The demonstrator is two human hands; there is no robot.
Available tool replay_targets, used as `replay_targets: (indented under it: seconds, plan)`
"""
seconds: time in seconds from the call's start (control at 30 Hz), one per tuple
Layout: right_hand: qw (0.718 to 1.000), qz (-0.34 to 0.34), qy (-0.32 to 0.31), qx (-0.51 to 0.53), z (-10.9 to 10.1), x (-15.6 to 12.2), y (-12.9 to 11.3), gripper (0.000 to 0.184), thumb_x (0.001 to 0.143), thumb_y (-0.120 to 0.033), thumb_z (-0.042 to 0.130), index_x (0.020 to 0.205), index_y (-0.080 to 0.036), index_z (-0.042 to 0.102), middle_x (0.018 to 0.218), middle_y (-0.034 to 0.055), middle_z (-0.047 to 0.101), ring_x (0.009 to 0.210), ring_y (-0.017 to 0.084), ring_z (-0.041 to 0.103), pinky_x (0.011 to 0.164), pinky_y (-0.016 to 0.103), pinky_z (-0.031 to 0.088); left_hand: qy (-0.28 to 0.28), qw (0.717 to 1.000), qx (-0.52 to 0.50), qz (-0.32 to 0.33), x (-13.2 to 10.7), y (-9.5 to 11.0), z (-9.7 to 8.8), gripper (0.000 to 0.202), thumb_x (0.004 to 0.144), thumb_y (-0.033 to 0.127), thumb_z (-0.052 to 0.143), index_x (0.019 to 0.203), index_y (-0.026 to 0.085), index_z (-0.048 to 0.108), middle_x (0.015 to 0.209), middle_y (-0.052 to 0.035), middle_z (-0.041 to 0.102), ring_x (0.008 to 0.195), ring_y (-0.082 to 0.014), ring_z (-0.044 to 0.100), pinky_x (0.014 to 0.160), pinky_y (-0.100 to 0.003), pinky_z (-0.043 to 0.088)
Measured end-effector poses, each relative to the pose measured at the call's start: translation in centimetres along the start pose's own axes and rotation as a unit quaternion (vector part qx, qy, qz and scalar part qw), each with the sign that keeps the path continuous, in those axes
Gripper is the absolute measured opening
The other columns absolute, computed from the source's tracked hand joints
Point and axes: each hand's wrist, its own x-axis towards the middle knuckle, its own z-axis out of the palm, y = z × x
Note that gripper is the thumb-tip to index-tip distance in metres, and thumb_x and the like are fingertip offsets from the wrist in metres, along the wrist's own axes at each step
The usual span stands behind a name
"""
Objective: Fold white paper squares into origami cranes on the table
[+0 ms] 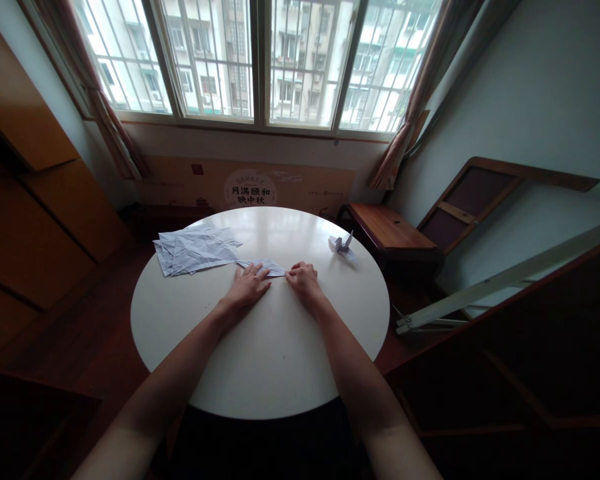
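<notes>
A folded strip of pale paper [269, 267] lies on the round white table [260, 360] in front of me. My left hand [249, 285] rests flat on its left part, fingers stretched out and pressing down. My right hand [303, 277] sits at the paper's right end with its fingers curled, pinching the edge. A stack of creased paper sheets [196, 249] lies to the left of my left hand. A small folded paper crane [341, 243] stands on the table to the right, apart from both hands.
A wooden bench [390, 230] stands beyond the table at the right, with a framed panel [473, 200] leaning on the wall. Wooden cabinets [35, 213] line the left side. A printed cardboard sheet [250, 188] leans under the window.
</notes>
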Motion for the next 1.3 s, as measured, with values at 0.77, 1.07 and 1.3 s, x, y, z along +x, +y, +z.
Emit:
replay_targets:
  seconds: [0.77,1.07,1.3]
  plan:
    - [0.999,-0.035,-0.007,-0.021,-0.3,-0.2,-0.4,0.029,0.090,-0.044,0.052,0.106,-0.030,0.072,0.117,0.0064,0.059,0.108,0.025,0.045,0.092,0.037,0.033,-0.013,0.999,0.003,0.052,-0.3,0.9,0.2,0.057,0.092,0.058,0.034,0.142,0.031,0.038,0.154,-0.0100,0.030,0.142,-0.0326,0.023,0.109,-0.064,0.014]
    - [0.999,-0.024,-0.022,-0.009,0.1,0.0,0.1,0.026,0.090,-0.039,0.055,0.110,-0.034,0.070,0.117,0.0058,0.058,0.108,0.024,0.044,0.092,0.036,0.034,0.006,0.997,-0.046,0.068,-0.3,1.3,0.4,0.068,0.094,0.057,0.030,0.151,0.021,0.016,0.152,-0.0117,0.033,0.142,-0.0263,0.026,0.115,-0.055,0.009]
    - [1.000,-0.020,-0.018,0.000,0.4,0.1,0.1,0.024,0.090,-0.039,0.057,0.108,-0.035,0.071,0.116,0.0058,0.058,0.106,0.024,0.045,0.091,0.036,0.034,0.000,1.000,0.002,0.016,0.0,0.6,0.4,0.061,0.095,0.054,0.030,0.146,0.020,0.032,0.154,-0.0123,0.030,0.143,-0.0281,0.024,0.114,-0.058,0.010]
